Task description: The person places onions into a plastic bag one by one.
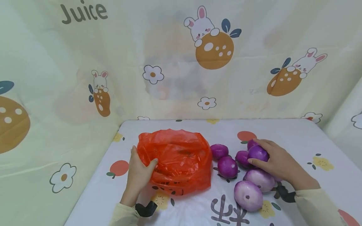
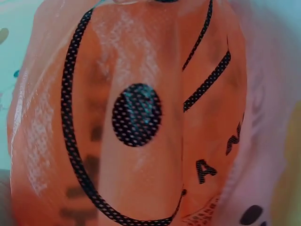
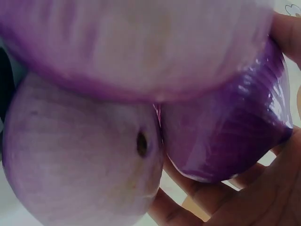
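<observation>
An orange plastic bag [image 1: 176, 160] lies crumpled on the table, its black print filling the left wrist view [image 2: 136, 117]. My left hand [image 1: 138, 171] grips the bag's near-left edge, thumb on the plastic. Several purple onions lie right of the bag. My right hand [image 1: 275, 161] curls round one dark purple onion [image 1: 258, 153], seen close in the right wrist view [image 3: 230, 136]. Two paler onions [image 1: 249, 194] [image 1: 260, 179] lie just in front of that hand, and they crowd the right wrist view as the pale onions [image 3: 80, 155].
A white tablecloth [image 1: 297, 138] with fruit and flower prints covers the table. A cream curtain [image 1: 169, 62] with rabbits hangs behind and at both sides. Two more onions [image 1: 219, 151] [image 1: 227, 167] sit between bag and right hand.
</observation>
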The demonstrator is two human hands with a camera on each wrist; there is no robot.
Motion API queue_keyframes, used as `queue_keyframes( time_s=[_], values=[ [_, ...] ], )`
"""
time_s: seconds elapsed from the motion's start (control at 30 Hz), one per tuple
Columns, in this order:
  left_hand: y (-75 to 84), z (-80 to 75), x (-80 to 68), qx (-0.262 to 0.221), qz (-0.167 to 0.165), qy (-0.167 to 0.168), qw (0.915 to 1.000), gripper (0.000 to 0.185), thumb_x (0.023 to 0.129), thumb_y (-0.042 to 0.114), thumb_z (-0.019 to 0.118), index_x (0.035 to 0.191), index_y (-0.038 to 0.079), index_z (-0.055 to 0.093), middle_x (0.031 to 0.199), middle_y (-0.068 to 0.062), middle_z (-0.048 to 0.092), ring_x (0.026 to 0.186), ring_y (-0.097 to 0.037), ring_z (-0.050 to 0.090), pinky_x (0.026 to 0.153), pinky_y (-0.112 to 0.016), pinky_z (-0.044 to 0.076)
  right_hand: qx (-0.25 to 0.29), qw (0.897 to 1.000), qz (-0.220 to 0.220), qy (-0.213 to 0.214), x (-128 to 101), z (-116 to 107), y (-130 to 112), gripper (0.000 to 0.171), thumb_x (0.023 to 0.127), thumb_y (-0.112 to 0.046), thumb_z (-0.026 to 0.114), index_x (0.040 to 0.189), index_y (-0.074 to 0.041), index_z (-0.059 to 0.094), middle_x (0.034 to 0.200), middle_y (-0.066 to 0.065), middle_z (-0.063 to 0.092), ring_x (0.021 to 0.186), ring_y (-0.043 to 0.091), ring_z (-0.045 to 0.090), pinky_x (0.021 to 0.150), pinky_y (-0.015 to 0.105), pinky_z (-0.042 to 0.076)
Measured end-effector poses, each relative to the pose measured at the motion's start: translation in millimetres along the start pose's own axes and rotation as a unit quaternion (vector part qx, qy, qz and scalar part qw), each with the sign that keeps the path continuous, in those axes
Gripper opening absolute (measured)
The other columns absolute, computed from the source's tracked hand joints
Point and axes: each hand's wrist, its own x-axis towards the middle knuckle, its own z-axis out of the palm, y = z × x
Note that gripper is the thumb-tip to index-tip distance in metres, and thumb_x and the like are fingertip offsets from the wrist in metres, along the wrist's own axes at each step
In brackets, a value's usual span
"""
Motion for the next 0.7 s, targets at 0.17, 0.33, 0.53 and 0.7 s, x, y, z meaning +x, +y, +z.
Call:
queue_keyframes(
  time_s=[0.17,0.33,0.53,0.7],
  values=[
    [-9.3,2.5,-0.9,-0.04,-0.016,-0.004,0.9991,0.095,0.097,0.018,0.061,0.167,0.004,-0.002,0.172,-0.021,0.016,0.151,-0.045,0.03,0.114,-0.069,0.035,0.01,1.0,0.004,-0.001,-2,2,-2,0.095,0.087,-0.058,0.077,0.156,-0.003,0.043,0.147,0.034,0.046,0.119,0.058,0.057,0.09,0.071,0.054],
    [-13.6,4.2,-2.5,-0.077,-0.028,0.003,0.9967,0.086,0.099,0.014,0.051,0.167,0.006,-0.001,0.173,-0.018,0.014,0.153,-0.044,0.027,0.117,-0.07,0.029,0.022,1.0,0.008,0.01,-3,3,-4,0.095,0.085,-0.056,0.08,0.155,-0.003,0.044,0.144,0.034,0.05,0.117,0.056,0.059,0.088,0.07,0.055],
    [-17.8,5.7,-1.9,-0.101,-0.036,0.017,0.9941,0.074,0.103,0.013,0.04,0.168,0.006,0.005,0.173,-0.016,0.016,0.154,-0.042,0.026,0.12,-0.068,0.026,0.043,0.997,-0.005,0.056,-3,1,-9,0.086,0.086,-0.049,0.083,0.15,-0.002,0.05,0.138,0.03,0.056,0.116,0.052,0.06,0.088,0.069,0.055],
    [-21.0,5.8,-2.6,-0.097,-0.034,0.02,0.9945,0.067,0.106,0.015,0.036,0.168,0.007,0.011,0.174,-0.014,0.018,0.156,-0.04,0.024,0.122,-0.065,0.026,0.059,0.993,-0.009,0.098,-3,-2,-20,0.084,0.084,-0.044,0.086,0.15,-0.004,0.051,0.133,0.028,0.058,0.112,0.049,0.061,0.084,0.069,0.055]
  ],
)
